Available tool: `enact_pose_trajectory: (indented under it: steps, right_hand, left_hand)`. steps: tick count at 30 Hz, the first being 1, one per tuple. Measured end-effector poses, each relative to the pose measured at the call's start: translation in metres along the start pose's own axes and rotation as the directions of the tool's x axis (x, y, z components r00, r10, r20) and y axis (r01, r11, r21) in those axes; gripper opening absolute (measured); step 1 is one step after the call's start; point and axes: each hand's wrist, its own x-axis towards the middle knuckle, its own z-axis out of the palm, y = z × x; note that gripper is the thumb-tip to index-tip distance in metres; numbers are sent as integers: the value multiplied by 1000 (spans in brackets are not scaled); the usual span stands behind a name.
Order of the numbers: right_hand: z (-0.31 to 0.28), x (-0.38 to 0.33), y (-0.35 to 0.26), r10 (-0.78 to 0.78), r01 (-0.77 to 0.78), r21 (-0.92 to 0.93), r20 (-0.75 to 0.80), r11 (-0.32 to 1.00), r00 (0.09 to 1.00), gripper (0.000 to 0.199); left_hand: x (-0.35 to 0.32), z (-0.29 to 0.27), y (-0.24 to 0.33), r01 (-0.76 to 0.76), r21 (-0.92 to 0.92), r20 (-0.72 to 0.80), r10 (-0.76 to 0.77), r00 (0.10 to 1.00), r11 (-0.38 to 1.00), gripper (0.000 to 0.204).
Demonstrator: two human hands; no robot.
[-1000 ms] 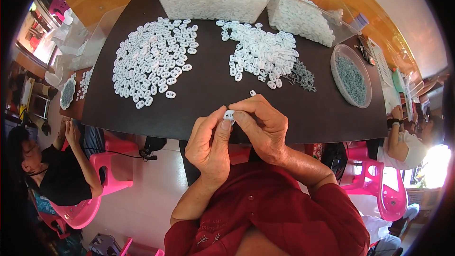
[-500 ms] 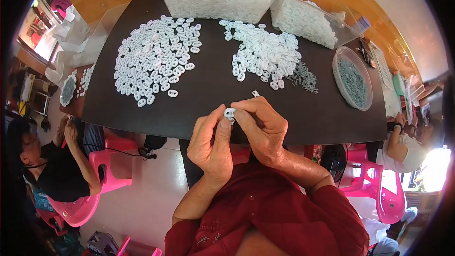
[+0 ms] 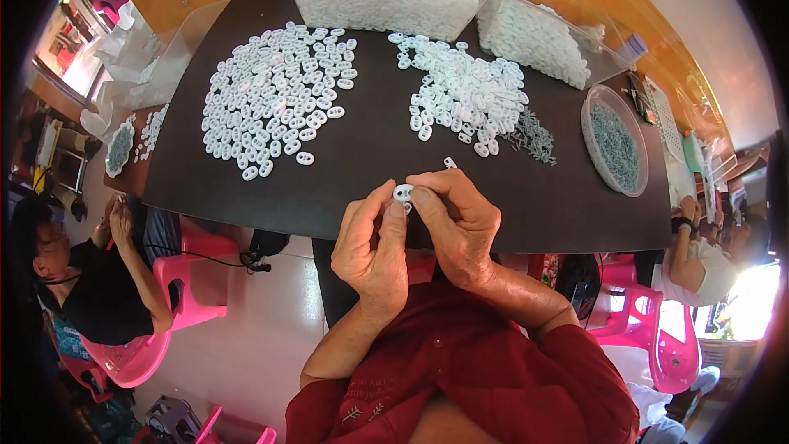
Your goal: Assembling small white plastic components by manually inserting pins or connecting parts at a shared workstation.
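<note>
At the far left, a seated person in a dark top on a pink plastic chair works at a neighbouring surface, hands raised to chest height. Moving right, a dark brown desk carries a wide, loosely spread heap of small white oval plastic pieces, laid flat, seemingly so each can be picked singly. At centre, the person's left hand and right hand meet just above the desk's near edge. Both grips are pressed together on one small white oval plastic piece, thumb and fingertips of each hand pinching it between them, held up close, probably for fine fitting. One more white piece lies alone just beyond the hands. Right of centre sits a second, tighter heap of white pieces, with a scatter of small grey metal parts touching its right edge. Behind stand two clear plastic tubs filled with white pieces. Further right, a round clear tray of grey metal parts rests within reach. No readable label is visible.
</note>
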Motion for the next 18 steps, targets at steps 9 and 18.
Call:
enact_pose_trajectory:
  steps: [9, 18]
  right_hand:
    - [5, -5, 0, -16, 16, 16, -6, 1000, 1000, 13]
    - [0, 1, 1, -158, 177, -218, 101, 960, 982, 13]
  left_hand:
    - [-2, 1, 0, 47, -70, -69, -52, 996, 996, 20]
    - [-3, 1, -3, 71, -95, -59, -77, 995, 993, 18]
